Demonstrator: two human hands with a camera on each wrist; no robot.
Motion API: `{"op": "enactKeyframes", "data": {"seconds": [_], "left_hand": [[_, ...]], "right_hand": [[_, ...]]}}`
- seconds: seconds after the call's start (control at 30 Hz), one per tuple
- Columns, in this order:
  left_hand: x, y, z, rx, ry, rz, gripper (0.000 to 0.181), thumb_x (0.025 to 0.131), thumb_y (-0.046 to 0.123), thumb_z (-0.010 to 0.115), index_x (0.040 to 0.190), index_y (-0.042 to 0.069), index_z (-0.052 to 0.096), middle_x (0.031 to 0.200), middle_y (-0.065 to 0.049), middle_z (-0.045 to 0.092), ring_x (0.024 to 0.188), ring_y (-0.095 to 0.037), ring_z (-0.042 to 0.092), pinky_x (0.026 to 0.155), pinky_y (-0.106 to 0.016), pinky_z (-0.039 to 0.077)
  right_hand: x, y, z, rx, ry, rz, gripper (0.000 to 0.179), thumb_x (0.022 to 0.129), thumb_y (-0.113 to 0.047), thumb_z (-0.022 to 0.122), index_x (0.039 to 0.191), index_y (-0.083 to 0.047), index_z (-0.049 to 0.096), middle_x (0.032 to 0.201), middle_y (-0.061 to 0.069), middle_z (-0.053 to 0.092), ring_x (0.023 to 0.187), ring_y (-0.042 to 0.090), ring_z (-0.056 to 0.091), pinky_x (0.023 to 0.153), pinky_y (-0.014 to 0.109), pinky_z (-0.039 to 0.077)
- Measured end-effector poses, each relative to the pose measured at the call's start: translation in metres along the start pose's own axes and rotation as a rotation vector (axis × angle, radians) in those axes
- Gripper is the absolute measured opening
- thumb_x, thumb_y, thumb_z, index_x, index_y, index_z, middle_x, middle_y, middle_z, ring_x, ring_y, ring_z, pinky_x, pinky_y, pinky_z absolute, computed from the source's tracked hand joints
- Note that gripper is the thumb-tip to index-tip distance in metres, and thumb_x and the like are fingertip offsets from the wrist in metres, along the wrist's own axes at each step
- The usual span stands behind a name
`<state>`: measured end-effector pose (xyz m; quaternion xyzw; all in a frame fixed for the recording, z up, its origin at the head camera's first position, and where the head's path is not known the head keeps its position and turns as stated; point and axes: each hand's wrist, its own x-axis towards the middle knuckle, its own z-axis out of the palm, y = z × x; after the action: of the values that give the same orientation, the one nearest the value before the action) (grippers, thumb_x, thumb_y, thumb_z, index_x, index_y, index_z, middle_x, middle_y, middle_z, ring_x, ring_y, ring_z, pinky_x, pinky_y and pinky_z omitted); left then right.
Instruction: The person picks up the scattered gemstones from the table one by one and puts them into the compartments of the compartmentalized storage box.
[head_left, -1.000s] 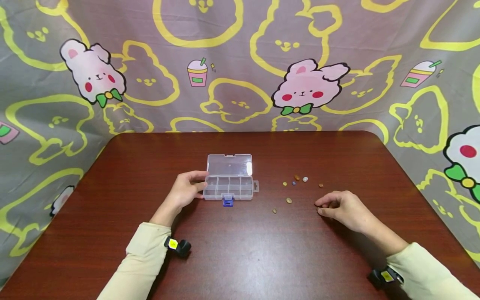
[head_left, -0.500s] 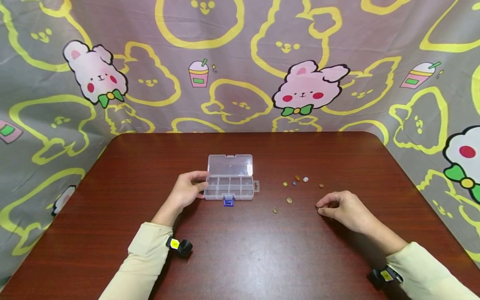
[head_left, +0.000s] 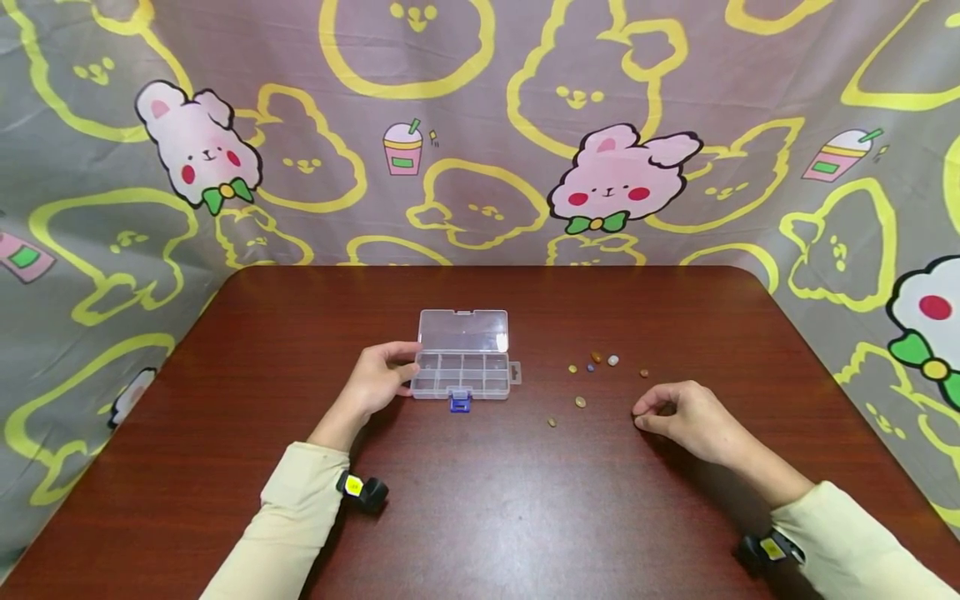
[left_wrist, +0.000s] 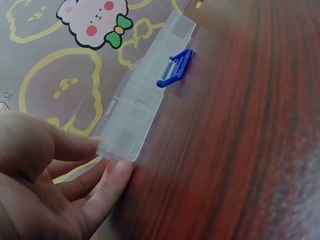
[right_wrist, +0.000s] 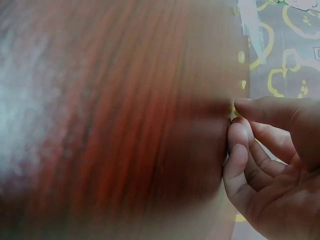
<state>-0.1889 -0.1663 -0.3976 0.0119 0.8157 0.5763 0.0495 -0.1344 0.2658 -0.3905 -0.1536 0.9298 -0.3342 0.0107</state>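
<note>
In the head view a clear plastic compartment box stands on the table, its lid raised at the back and its blue latch hanging at the front. My left hand grips the box's left end, thumb and fingers at its corners. No stones show in its compartments. Farther right, my right hand is low over the table, thumb and forefinger pinching a tiny yellowish stone, mostly hidden by the fingertips. The other fingers are curled into the palm.
Between box and right hand lie several small polished stones: an olive one, a smaller olive one, a yellow, a blue, an amber, a white and a reddish-brown one. A patterned curtain hangs behind the table.
The right thumb and forefinger have closed together on the tiny stone. The left hand keeps its place on the box; the whole view has shifted slightly.
</note>
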Motion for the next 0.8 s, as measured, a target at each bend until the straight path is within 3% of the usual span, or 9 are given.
{"op": "enactKeyframes", "data": {"seconds": [0.8], "left_hand": [[0.000, 0.001, 0.000, -0.021, 0.018, -0.012, 0.037, 0.094, -0.009, 0.061, 0.130, -0.008, 0.061, 0.125, -0.028, 0.062, 0.091, -0.026, 0.066, 0.063, -0.031, 0.060]], "right_hand": [[0.025, -0.028, 0.014, 0.147, 0.015, 0.025, 0.005, 0.087, -0.005, 0.076, 0.090, -0.007, 0.073, 0.070, 0.003, 0.067, 0.059, 0.020, 0.063, 0.052, 0.024, 0.046]]}}
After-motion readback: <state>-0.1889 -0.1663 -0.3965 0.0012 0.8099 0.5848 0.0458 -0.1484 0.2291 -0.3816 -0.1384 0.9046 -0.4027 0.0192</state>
